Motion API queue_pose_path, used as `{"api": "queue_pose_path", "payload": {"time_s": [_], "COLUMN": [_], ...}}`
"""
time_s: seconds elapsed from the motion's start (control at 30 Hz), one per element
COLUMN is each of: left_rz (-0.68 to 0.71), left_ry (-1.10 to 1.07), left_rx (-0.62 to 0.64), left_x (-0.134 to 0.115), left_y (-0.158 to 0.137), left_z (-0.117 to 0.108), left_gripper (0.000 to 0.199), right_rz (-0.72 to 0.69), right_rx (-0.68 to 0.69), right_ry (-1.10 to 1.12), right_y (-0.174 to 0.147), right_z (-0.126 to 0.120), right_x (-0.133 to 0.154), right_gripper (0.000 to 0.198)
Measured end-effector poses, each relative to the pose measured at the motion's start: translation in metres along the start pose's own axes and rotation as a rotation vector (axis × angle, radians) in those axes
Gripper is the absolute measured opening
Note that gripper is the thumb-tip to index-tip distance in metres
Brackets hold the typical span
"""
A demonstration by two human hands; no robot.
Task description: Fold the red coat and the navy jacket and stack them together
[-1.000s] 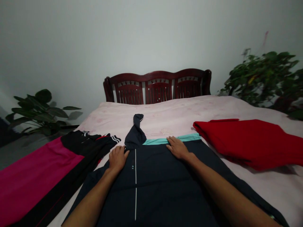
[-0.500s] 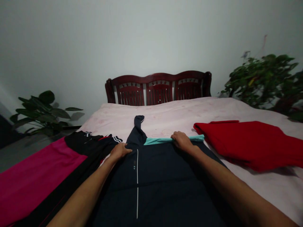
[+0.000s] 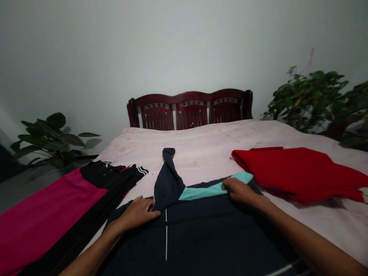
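A dark navy garment [image 3: 201, 230] with a thin white stripe lies spread out in front of me, its far part turned over. Along that far edge a teal panel [image 3: 205, 191] shows, and a narrow navy sleeve [image 3: 168, 178] points away from me toward the headboard. At the garment's left far corner, beside the sleeve's base, my left hand [image 3: 138, 212] is closed on the cloth. My right hand [image 3: 238, 189] pinches the teal panel near its right end. The fingertips of both hands are partly hidden by fabric.
A pale pink sheet [image 3: 198, 142] covers the bed, with a dark red wooden headboard [image 3: 191, 97] behind it. Pink and black clothing [image 3: 66, 203] lies to the left. Red clothing [image 3: 293, 172] lies to the right. Leafy plants stand on the left [image 3: 54, 138] and right [image 3: 313, 99].
Both hands have drawn the garment's far edge toward me. More of the teal panel and sleeve now shows, and the small marks beside the white stripe are covered. My right hand has shifted slightly right.
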State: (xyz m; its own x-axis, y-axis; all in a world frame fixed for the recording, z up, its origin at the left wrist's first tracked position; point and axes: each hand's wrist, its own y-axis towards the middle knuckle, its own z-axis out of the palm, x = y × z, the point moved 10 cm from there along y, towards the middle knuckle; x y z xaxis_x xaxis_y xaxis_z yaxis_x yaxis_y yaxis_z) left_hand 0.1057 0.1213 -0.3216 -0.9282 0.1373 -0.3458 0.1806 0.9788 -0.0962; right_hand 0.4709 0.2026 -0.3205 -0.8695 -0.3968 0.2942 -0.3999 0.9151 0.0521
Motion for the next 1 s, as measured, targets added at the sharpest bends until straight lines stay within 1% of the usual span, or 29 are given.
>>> {"api": "queue_pose_path", "payload": {"time_s": [0.07, 0.13, 0.2, 0.27, 0.33, 0.37, 0.43, 0.47, 0.5, 0.53, 0.6, 0.63, 0.67, 0.73, 0.8, 0.9, 1.0], "left_rz": [-0.093, -0.187, -0.252, -0.318, -0.348, -0.339, -0.275, -0.200, -0.082, 0.066, 0.366, 0.475, 0.537, 0.551, 0.545, 0.536, 0.542], "left_ry": [-0.102, -0.146, -0.126, -0.100, -0.084, -0.079, -0.076, -0.069, -0.045, -0.002, 0.142, 0.222, 0.290, 0.357, 0.365, 0.360, 0.359], "left_rx": [0.090, 0.093, 0.057, 0.010, -0.050, -0.090, -0.174, -0.201, -0.206, -0.187, -0.113, -0.068, -0.028, 0.027, 0.053, 0.052, 0.065], "left_x": [0.003, 0.008, 0.012, 0.015, 0.010, 0.004, -0.018, -0.034, -0.055, -0.078, -0.122, -0.137, -0.145, -0.148, -0.146, -0.143, -0.141], "left_y": [0.009, 0.023, 0.037, 0.048, 0.051, 0.050, 0.039, 0.032, 0.023, 0.013, -0.013, -0.026, -0.036, -0.046, -0.050, -0.053, -0.056], "left_z": [-0.005, -0.012, -0.016, -0.015, -0.015, -0.017, -0.022, -0.024, -0.023, -0.019, -0.002, 0.010, 0.022, 0.040, 0.050, 0.053, 0.052], "left_gripper": [0.044, 0.052, 0.048, 0.039, 0.033, 0.034, 0.038, 0.039, 0.039, 0.037, 0.035, 0.035, 0.035, 0.035, 0.036, 0.044, 0.053], "right_rz": [0.019, -0.025, -0.118, -0.187, -0.178, -0.155, -0.082, -0.042, -0.006, 0.023, 0.055, 0.055, 0.051, 0.025, -0.006, -0.030, -0.033], "right_rx": [0.042, 0.047, 0.046, 0.062, 0.101, 0.119, 0.116, 0.091, 0.055, 0.013, -0.071, -0.098, -0.114, -0.110, -0.077, -0.042, -0.015], "right_ry": [0.022, 0.055, 0.088, 0.074, 0.043, 0.060, 0.214, 0.319, 0.414, 0.482, 0.538, 0.518, 0.476, 0.340, 0.192, 0.064, -0.043], "right_y": [0.003, 0.003, 0.000, -0.003, -0.003, -0.001, 0.006, 0.011, 0.017, 0.023, 0.034, 0.039, 0.043, 0.050, 0.055, 0.064, 0.076], "right_z": [-0.002, -0.002, 0.002, 0.009, 0.017, 0.020, 0.019, 0.016, 0.012, 0.007, -0.002, -0.005, -0.007, -0.009, -0.005, 0.008, 0.025], "right_x": [0.010, 0.030, 0.057, 0.081, 0.093, 0.096, 0.096, 0.095, 0.093, 0.093, 0.097, 0.104, 0.112, 0.137, 0.165, 0.202, 0.222], "right_gripper": [0.037, 0.045, 0.052, 0.052, 0.046, 0.043, 0.044, 0.047, 0.050, 0.052, 0.056, 0.059, 0.061, 0.065, 0.066, 0.065, 0.062]}}
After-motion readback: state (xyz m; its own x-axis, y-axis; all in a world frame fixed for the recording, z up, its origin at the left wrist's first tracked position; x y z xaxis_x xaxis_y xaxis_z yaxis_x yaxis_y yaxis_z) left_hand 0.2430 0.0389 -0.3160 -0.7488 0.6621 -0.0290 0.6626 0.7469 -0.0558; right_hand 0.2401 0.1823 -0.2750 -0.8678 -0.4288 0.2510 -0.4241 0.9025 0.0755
